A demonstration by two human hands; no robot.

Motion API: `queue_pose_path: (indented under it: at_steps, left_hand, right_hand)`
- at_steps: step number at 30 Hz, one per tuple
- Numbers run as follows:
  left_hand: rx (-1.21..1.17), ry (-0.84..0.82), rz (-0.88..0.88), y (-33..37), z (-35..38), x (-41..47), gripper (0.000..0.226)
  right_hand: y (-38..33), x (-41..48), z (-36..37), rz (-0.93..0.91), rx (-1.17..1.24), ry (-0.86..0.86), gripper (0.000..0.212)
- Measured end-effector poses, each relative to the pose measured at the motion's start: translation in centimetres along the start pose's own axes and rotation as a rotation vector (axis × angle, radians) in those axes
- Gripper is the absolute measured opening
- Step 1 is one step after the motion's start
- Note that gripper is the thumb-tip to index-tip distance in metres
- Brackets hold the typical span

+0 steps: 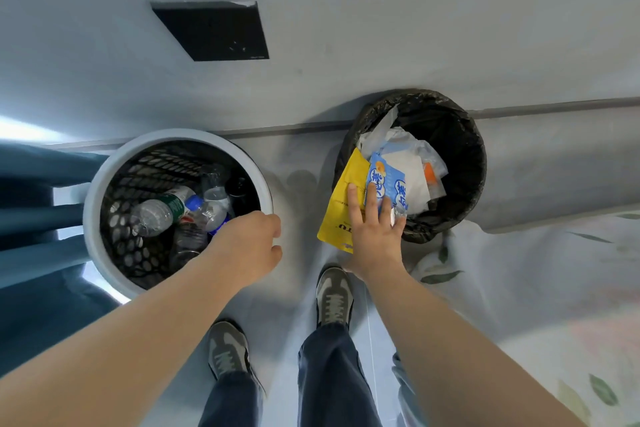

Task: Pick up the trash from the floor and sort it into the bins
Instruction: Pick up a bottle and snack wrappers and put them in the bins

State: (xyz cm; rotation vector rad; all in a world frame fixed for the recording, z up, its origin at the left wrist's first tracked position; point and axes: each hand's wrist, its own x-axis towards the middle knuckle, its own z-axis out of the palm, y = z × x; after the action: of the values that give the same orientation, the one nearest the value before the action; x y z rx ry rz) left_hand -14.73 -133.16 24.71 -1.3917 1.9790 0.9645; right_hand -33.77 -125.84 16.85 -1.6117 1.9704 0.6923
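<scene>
Teal curtain folds (31, 204) hang at the far left, soft and pleated, and the white bin (90, 204) stands just beside them, with its back edge near the grey skirting strip (554, 104). This bin has a smooth, rounded pale rim around a dark mesh wall pierced with oval holes. Inside lie crumpled clear plastic bottles, one with a green label (159, 211) and one with a blue cap (207, 211). The left hand (249, 243) hangs over the near right part of the rim, back upward, its fingers curled down. I cannot tell whether they hold anything. Higher on the plain pale wall sits a flat black panel (214, 31). Between the two bins a strip of smooth grey floor (301, 163) lies open, and two grey-and-white shoes (334, 298) stand on it nearer the camera. The right hand (375, 236) reaches across the near left edge of the black bin (479, 163). Its fingers (354, 204) are straight and spread, and they lie flat on a glossy yellow pouch (341, 204) and a blue-and-white wrapper (391, 184). The thumb is hidden. Both packets lie across the rim, the pouch partly outside it. The bin is round and lined with a wrinkled black bag folded over its lip, and it holds creased white paper and film (405, 146). Its back touches the skirting. A pale leaf-printed bedspread (536, 270) drapes just beside its right front, closing that side.
</scene>
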Motion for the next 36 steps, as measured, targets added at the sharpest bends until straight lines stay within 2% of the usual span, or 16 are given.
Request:
queue_pose_path:
  at_steps: [5,11,13,17,22,26,29,33,36]
  left_hand:
    - [-0.004,-0.003,-0.010,-0.2,1.2,-0.2,0.031]
    - [-0.006,0.004,-0.002,0.6,1.2,-1.0,0.030]
    - [-0.016,0.010,0.001,1.2,0.6,-1.2,0.031]
    - [-0.031,0.041,0.013,2.5,-0.9,-1.5,0.031]
    - [-0.045,0.074,0.023,4.0,-3.1,-2.2,0.028]
    - [-0.033,0.087,0.047,4.7,-5.0,-3.6,0.030]
    - [-0.055,0.097,0.061,4.7,-6.3,-4.6,0.029]
    - [-0.085,0.139,0.055,4.1,-6.9,-4.7,0.025]
    - [-0.090,0.138,0.051,3.5,-6.4,-4.4,0.025]
  right_hand:
    - [0.7,0.1,0.9,-0.043,-0.020,0.131,0.116]
    - [2.9,-1.0,-1.0,-0.090,0.235,0.162,0.101]
    - [3.8,-1.4,-2.4,-0.066,0.343,0.203,0.087]
    - [6.0,-1.2,-4.6,0.152,0.547,0.264,0.048]
    - [8.0,-1.4,-6.8,0.493,0.825,0.233,0.048]
    - [8.5,-2.8,-9.0,0.706,0.966,0.347,0.029]
    - [9.1,-3.3,-10.2,0.792,0.993,0.363,0.022]
    - [8.7,-2.0,-10.4,0.645,1.098,0.209,0.021]
    - [7.1,-1.7,-10.0,0.475,1.187,0.083,0.040]
